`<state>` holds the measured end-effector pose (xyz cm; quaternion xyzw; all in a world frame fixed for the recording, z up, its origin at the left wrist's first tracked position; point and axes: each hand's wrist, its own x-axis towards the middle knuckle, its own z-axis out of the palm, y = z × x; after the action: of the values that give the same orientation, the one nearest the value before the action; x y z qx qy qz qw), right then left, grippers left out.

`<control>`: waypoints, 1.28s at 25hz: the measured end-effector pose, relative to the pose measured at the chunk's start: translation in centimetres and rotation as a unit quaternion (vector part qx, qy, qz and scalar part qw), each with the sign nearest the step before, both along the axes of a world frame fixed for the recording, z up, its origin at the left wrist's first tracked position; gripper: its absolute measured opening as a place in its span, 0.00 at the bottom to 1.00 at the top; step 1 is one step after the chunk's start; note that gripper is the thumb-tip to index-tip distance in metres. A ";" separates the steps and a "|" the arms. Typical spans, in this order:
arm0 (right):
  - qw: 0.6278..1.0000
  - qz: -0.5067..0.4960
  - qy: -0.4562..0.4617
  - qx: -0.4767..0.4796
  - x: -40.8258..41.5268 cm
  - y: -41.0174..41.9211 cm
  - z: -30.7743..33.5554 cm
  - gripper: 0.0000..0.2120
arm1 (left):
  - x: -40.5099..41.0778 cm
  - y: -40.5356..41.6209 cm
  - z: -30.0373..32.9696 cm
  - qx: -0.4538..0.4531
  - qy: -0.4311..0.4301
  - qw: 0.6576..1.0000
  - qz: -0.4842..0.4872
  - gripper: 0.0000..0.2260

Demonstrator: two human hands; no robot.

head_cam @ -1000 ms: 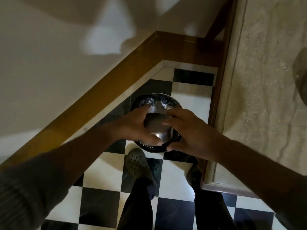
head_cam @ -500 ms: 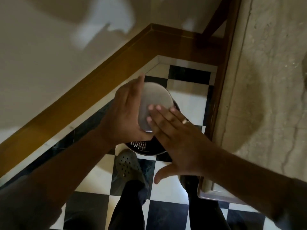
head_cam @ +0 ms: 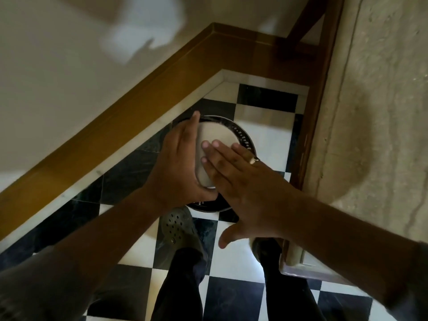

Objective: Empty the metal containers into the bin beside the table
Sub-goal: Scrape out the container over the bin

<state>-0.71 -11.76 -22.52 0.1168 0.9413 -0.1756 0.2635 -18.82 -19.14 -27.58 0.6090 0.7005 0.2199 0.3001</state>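
Head view, left hand (head_cam: 178,163) gripping upturned metal container (head_cam: 216,144); right hand (head_cam: 243,181) flat on it

I'm counting 2 hands: left (head_cam: 179,166) & right (head_cam: 243,188). 1 metal container (head_cam: 215,144), 1 bin (head_cam: 245,140), 1 ring (head_cam: 254,160), 2 shoes, left shoe (head_cam: 178,228) & right shoe (head_cam: 261,247), 1 table (head_cam: 379,112).

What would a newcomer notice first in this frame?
Two hands meet at the centre: the left hand grips an upturned metal container, and the right hand, wearing a ring, lies flat with its fingers on the container's base. Directly below sits a round perforated bin on the black-and-white checkered floor, beside the stone table at right.
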 end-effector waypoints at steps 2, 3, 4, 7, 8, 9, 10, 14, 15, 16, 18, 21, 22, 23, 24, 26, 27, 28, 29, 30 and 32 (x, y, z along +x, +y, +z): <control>0.999 0.002 0.023 0.031 0.0 0.0 0.0 0.60 | 0.2 0.0 0.0 -0.007 -0.022 1.000 0.010 0.61; 0.998 -0.007 0.042 0.045 -0.1 0.0 0.1 0.56 | 0.3 -0.2 0.2 -0.016 -0.042 0.999 0.017 0.61; 0.996 -0.035 0.066 0.056 -0.1 0.1 0.3 0.48 | 0.4 -0.3 0.5 -0.029 -0.075 0.996 0.031 0.61; 0.974 -0.158 0.161 0.026 0.2 0.6 1.0 0.26 | 0.1 -0.4 1.5 -0.094 -0.195 0.973 0.080 0.61; 0.963 -0.186 0.193 -0.004 0.1 0.8 1.1 0.22 | -0.3 -0.3 1.8 -0.125 -0.238 0.958 0.100 0.61; 0.950 -0.221 0.215 -0.044 -0.3 1.0 1.2 0.20 | -0.8 -0.4 2.0 -0.158 -0.283 0.937 0.132 0.58; 0.936 -0.262 0.217 -0.090 -0.8 1.0 1.1 0.20 | -1.2 -0.4 2.1 -0.185 -0.328 0.908 0.183 0.52; 0.866 -0.445 0.135 -0.185 -2.4 0.8 -0.6 0.18 | -1.9 -1.1 2.3 -0.210 -0.436 0.793 0.370 0.47; 0.846 -0.490 0.110 -0.179 -2.5 0.8 -1.1 0.16 | -1.8 -1.4 2.6 -0.216 -0.446 0.780 0.382 0.54; 0.823 -0.534 0.091 -0.169 -2.5 0.7 -1.6 0.14 | -1.5 -1.5 2.8 -0.223 -0.447 0.773 0.391 0.55; 0.769 -0.614 0.070 -0.162 -2.4 0.4 -2.0 0.11 | -0.9 -1.7 2.9 -0.240 -0.445 0.768 0.393 0.49; 0.721 -0.670 0.035 -0.173 -2.2 -0.1 -1.8 0.12 | 0.0 -1.1 3.5 -0.246 -0.437 0.764 0.406 0.41; 0.715 -0.676 0.030 -0.174 -2.1 0.0 -1.6 0.12 | 0.1 -0.7 3.9 -0.249 -0.427 0.769 0.406 0.42; 0.709 -0.682 0.033 -0.176 -2.0 0.2 -1.2 0.12 | 0.2 -0.2 4.6 -0.254 -0.420 0.773 0.401 0.44; 0.700 -0.690 0.042 -0.181 -2.0 0.5 -0.7 0.12 | 0.2 0.3 5.4 -0.259 -0.414 0.779 0.394 0.47; 0.676 -0.707 0.080 -0.193 -2.1 1.0 0.8 0.11 | -0.2 1.6 7.5 -0.258 -0.398 0.796 0.376 0.52; 0.662 -0.715 0.107 -0.199 -2.0 1.3 1.8 0.10 | -0.3 2.3 8.8 -0.249 -0.389 0.807 0.368 0.53; 0.645 -0.723 0.135 -0.207 -2.0 1.6 2.9 0.10 | -0.4 3.2 10.1 -0.238 -0.382 0.817 0.361 0.52; 0.628 -0.731 0.161 -0.214 -1.9 2.0 4.1 0.09 | -0.5 4.0 11.4 -0.228 -0.377 0.824 0.357 0.51; 0.610 -0.739 0.186 -0.217 -1.6 2.5 5.3 0.09 | -0.4 4.9 12.7 -0.220 -0.378 0.827 0.354 0.47; 0.577 -0.756 0.224 -0.212 -0.4 4.1 7.8 0.08 | 0.4 7.2 15.2 -0.209 -0.391 0.829 0.342 0.38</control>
<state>-1.09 -7.70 -14.70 0.6839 0.4770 -0.5263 -0.1666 -18.39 -11.98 -12.42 0.1167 0.7170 0.3767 0.5748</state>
